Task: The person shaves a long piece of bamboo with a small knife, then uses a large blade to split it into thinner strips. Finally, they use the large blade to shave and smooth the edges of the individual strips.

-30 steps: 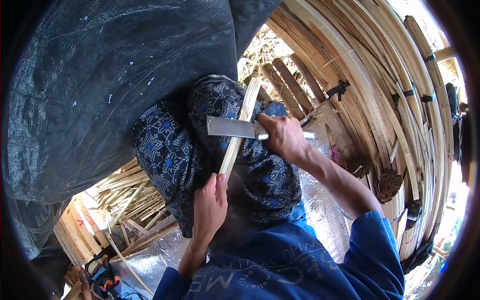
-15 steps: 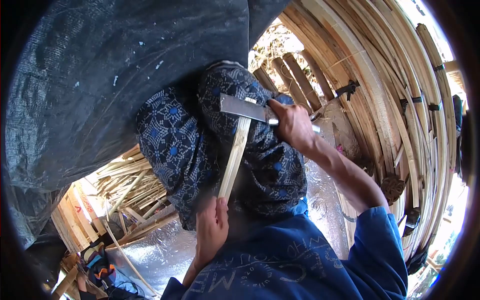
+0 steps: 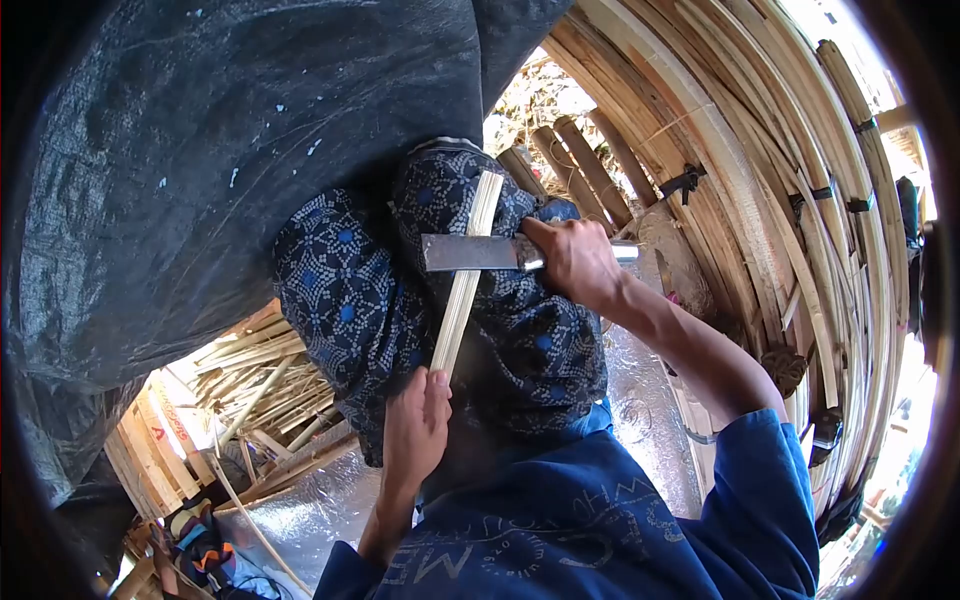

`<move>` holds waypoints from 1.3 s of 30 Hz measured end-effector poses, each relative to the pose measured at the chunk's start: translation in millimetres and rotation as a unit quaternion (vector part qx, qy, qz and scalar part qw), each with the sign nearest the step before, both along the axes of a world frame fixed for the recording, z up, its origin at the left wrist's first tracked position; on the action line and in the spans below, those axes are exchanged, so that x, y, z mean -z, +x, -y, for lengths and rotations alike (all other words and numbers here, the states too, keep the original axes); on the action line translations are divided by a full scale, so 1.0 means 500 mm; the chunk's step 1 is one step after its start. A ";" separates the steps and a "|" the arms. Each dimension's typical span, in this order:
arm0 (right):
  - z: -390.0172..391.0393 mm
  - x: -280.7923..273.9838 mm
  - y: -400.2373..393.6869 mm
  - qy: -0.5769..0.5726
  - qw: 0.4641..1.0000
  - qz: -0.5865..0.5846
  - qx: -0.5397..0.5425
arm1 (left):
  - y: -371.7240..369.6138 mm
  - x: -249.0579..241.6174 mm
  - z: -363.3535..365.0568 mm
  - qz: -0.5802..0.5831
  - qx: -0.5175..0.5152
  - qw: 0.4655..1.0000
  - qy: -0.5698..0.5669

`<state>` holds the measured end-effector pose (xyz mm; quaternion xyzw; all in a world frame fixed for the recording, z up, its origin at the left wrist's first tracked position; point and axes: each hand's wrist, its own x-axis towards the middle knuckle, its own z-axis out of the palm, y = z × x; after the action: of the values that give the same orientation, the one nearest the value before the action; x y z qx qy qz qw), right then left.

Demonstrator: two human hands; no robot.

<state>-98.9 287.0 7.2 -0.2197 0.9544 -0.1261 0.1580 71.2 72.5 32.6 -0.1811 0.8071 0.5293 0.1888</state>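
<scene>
My left hand (image 3: 416, 428) is closed on the lower end of a pale, flat bamboo strip (image 3: 457, 318). The strip points up and slightly right, away from my body, over my lap. My right hand (image 3: 582, 260) grips the handle of a broad knife (image 3: 470, 253), whose blade lies across the strip partway along its length. Above the blade, the strip's far end rests over my knee. Patterned dark cloth (image 3: 345, 300) covers my legs beneath both hands. The knife's silvery handle end sticks out to the right of my fist.
A large black tarp (image 3: 220, 200) hangs at upper left. Long bundled wooden strips (image 3: 800, 230) curve along the right side, tied with black bands. Loose split sticks (image 3: 255, 375) pile at left. Silvery sheeting (image 3: 330, 520) covers the ground beside me.
The blade has moved down the strip, nearer my left hand, so more of the strip shows beyond it. My left hand has shifted slightly up with the strip.
</scene>
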 end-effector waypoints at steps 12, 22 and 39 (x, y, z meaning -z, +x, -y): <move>-0.012 0.018 0.003 -0.043 0.996 -0.003 0.077 | 0.112 -0.059 0.014 0.036 0.046 0.998 0.020; -0.144 0.103 0.055 -0.536 0.671 0.150 0.491 | -0.057 -0.038 0.072 -0.069 -0.042 0.997 0.003; -0.078 -0.028 0.096 -0.266 0.932 -0.020 0.244 | -0.212 0.007 -0.028 -0.197 0.182 0.950 -0.160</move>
<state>-51.1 326.2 21.4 -0.0165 0.9130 -0.4058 0.0391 -34.8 86.4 29.2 0.0485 0.9217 0.3748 0.0878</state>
